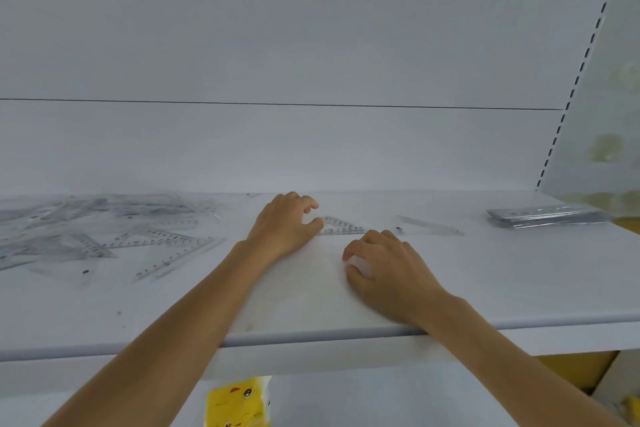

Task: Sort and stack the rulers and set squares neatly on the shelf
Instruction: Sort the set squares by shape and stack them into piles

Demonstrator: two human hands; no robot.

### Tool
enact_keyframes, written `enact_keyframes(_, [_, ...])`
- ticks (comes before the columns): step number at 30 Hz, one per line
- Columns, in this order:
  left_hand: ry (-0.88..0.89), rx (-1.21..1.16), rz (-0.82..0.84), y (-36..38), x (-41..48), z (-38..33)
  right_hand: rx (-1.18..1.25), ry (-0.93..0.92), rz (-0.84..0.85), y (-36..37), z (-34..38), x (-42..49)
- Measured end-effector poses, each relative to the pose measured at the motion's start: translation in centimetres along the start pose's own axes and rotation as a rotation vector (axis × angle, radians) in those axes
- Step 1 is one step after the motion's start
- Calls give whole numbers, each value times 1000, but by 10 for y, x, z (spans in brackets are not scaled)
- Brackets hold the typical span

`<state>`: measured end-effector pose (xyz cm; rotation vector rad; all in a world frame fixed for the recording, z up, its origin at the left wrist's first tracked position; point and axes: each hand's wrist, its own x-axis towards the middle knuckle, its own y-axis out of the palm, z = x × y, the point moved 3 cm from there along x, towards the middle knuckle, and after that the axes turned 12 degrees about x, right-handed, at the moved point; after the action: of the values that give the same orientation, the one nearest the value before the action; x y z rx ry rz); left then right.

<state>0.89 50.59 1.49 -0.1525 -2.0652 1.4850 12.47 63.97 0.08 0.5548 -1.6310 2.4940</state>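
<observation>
While both hands rest on the shelf [485, 288], a clear set square [341, 226] lies flat just beyond them. The left hand [284, 230] touches its left corner, thumb and forefinger curled close at that tip, though whether they pinch it I cannot tell. The right hand [384, 267] lies just short of its near edge, fingers [353, 253] curled under, holding nothing visible. A ruler [429, 226] lies right of the fingers, a stack [543, 217] farther right, a loose pile [93, 232] well left.

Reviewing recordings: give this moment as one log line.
left hand: on set square | right hand: flat on shelf | loose pile: left | neat stack: right
</observation>
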Motion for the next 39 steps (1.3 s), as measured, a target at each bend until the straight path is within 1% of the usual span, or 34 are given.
enact_keyframes(4, [23, -13, -18, -34, -24, 35, 29, 9, 19, 7, 19, 35])
enact_keyframes(7, [10, 30, -63, -67, -60, 92, 112, -7, -42, 25, 54, 75])
enact_keyframes(9, [-20, 56, -93, -91, -87, 136, 153, -25, -52, 43, 87, 100])
enact_keyframes(15, [-169, 79, -87, -138, -146, 255, 227, -113, 61, 100, 192, 151])
enact_keyframes(20, [-219, 88, -73, -155, -167, 316, 217, -126, 152, 132, 242, 173])
enact_keyframes(25, [-190, 110, -81, -155, -170, 344, 204, -82, 188, 151, 259, 188])
enact_keyframes(30, [-185, 117, -43, -152, -152, 348, 98, -69, 270, 165, 262, 191])
enact_keyframes(34, [-206, 247, 87, -141, -138, 349, -30, -140, 257, 170, 262, 193])
enact_keyframes(36, [-213, 264, 91, -136, -136, 349, -98, -179, 245, 170, 265, 193])
enact_keyframes(39, [-171, 333, 96, -134, -133, 349, -231, -229, 222, 171, 270, 196])
